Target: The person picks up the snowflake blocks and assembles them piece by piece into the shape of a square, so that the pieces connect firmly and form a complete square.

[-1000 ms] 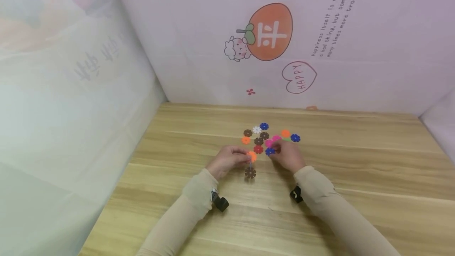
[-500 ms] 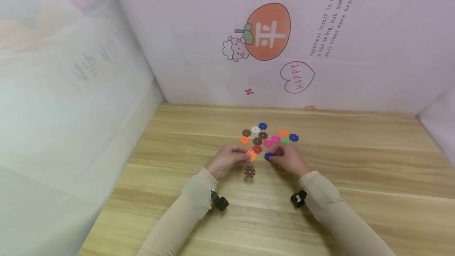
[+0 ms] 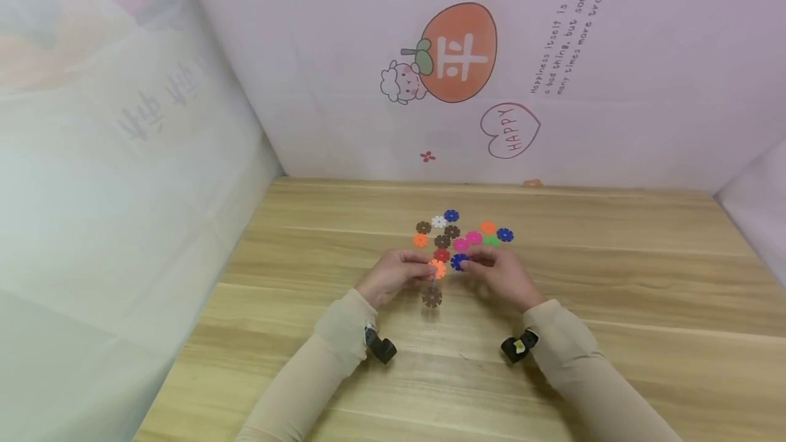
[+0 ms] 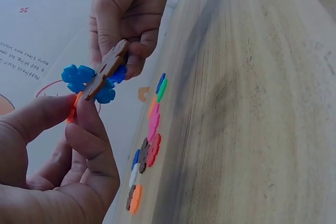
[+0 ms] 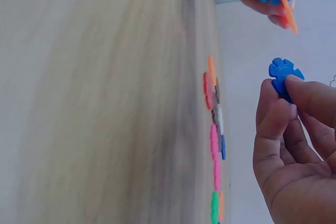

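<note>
My left hand (image 3: pixel 396 277) pinches an orange notched snowflake disc (image 3: pixel 437 269) between thumb and fingers. A light blue disc (image 4: pixel 77 77) is slotted into it, and a brown disc (image 3: pixel 432 297) joins that at the near end. In the head view the light blue disc appears almost edge-on. To the right, my right hand (image 3: pixel 503 275) pinches a dark blue snowflake disc (image 5: pixel 283 74) by its edge, with its notched side facing the left hand. A gap separates this disc from the joined piece in the right wrist view.
Behind the hands, loose snowflake discs lie flat on the wooden table (image 3: pixel 344 387): red (image 3: pixel 441 255), pink (image 3: pixel 473 237), green (image 3: pixel 491 241), white (image 3: pixel 439 222), and several brown, orange and blue ones. A printed cloth wall (image 3: pixel 344 87) rises at the table's far edge.
My right hand has drawn back a little from the loose discs, bringing the blue disc slightly closer to the left hand. The left hand stays nearly still with the joined discs.
</note>
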### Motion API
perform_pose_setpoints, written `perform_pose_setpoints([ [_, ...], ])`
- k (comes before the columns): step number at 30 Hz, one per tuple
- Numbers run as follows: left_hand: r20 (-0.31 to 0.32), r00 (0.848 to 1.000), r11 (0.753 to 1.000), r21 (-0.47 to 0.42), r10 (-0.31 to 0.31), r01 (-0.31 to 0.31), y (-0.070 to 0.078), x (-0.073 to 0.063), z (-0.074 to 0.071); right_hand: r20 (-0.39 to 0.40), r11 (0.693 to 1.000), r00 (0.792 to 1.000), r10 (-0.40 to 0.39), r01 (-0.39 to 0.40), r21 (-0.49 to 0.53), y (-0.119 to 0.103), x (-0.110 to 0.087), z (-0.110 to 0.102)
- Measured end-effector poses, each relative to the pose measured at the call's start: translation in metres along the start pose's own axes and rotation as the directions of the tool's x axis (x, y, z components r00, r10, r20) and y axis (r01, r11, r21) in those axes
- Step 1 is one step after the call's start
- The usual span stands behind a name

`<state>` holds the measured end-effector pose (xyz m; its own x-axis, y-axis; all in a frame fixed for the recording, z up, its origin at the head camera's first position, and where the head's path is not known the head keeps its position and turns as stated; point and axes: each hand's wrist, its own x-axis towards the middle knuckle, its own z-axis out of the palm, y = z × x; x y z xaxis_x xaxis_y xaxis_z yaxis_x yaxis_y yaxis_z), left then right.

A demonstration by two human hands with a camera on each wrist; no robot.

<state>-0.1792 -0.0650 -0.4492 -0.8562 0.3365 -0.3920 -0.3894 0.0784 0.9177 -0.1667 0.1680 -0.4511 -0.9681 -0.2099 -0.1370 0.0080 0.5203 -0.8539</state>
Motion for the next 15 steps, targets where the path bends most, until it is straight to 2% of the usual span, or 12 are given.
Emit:
perform_pose_setpoints([
  [6,0.051,0.999,1.000,0.012,0.020,-0.020,-0.001,-0.001,-0.001,0.012,0.999,0.999,-0.043,0.042,0.022,-0.010,0.003,0.003],
  [15,0.068,0.998,0.999,0.035,0.003,-0.005,0.001,-0.004,0.000,0.049,0.992,0.993,-0.111,0.108,0.069,-0.013,0.008,0.008],
])
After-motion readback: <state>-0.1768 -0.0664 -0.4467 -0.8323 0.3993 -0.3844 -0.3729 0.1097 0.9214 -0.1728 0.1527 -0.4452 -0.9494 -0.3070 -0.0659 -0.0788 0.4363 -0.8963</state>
